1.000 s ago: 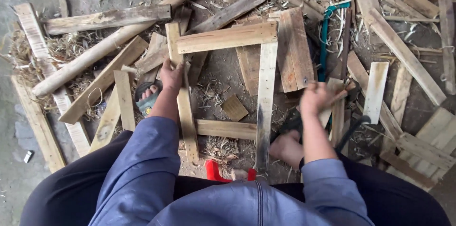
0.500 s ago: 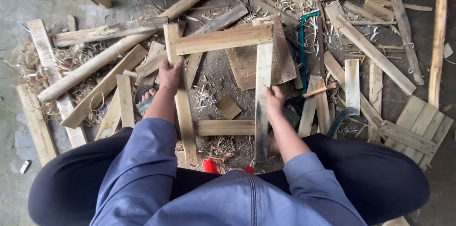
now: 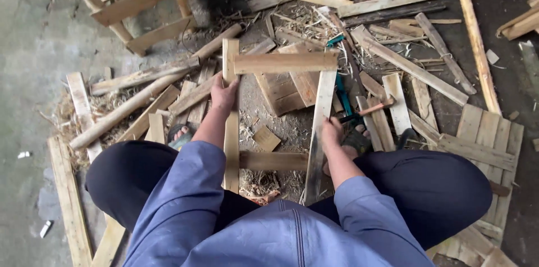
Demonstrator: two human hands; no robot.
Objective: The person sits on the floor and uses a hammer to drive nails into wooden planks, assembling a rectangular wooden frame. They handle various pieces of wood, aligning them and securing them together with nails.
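The person's left hand [image 3: 223,94] has its fingers closed around the left upright of a rectangular wooden frame [image 3: 283,62], which lies on the floor [image 3: 33,37] between the knees. The right hand [image 3: 331,132] grips the right upright, fingers wrapped shut. At 1 o'clock from the frame a teal-handled tool [image 3: 340,92] lies among scattered slats, and at 11 o'clock stands a wooden stool [image 3: 132,3].

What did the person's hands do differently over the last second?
The right hand came in from the scrap wood on the right and took hold of the rectangular wooden slat frame by its right upright. The left hand stayed gripping the left upright; the frame stayed standing between the knees.
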